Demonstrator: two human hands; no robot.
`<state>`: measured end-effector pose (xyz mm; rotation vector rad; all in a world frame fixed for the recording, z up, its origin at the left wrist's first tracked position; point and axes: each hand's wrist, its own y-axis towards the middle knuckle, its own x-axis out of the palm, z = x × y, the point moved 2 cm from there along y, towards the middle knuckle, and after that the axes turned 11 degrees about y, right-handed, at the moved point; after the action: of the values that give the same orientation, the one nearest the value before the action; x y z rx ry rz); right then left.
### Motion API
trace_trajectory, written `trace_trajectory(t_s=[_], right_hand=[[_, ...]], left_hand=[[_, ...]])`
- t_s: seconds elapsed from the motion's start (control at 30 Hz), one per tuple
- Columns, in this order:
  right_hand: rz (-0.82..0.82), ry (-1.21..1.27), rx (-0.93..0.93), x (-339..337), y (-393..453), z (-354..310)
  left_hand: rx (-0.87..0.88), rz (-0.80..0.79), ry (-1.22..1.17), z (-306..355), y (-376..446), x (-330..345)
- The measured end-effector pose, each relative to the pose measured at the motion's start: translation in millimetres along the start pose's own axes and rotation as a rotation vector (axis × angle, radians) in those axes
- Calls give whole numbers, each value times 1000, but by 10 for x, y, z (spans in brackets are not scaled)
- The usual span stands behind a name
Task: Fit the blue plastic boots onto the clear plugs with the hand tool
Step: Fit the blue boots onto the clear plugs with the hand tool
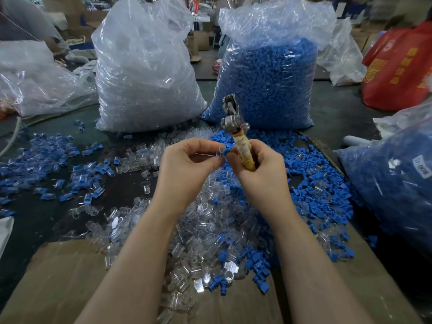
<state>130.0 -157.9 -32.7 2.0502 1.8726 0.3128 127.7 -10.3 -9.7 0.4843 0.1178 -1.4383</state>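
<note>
Two full bags (149, 73) behind; left hand (187, 164) pinches boot (226, 151), right hand (261, 169) clamps tool (243, 146).

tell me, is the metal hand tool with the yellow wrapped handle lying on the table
No, the right hand grips the metal hand tool's yellow wrapped handle, holding it upright above the loose parts.

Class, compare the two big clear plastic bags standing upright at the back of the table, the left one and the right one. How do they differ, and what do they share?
The left bag holds clear plugs, so it looks whitish; the right bag holds blue boots, so it looks blue. The left bag's fill reaches nearer its top, while the right bag has more slack, empty plastic above its fill. Both are transparent, stand upright side by side behind the hand tool, and are open at the top.
</note>
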Motion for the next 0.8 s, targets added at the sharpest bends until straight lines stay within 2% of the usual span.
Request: trace_trajectory(t_s=[0.23, 0.8], right_hand=[[-10, -1, 2, -7, -1, -2], [-70, -30, -36, -5, -9, -38]], left_hand=[[-40, -49, -62, -23, 5, -3], [-84, -13, -79, -24, 6, -8]])
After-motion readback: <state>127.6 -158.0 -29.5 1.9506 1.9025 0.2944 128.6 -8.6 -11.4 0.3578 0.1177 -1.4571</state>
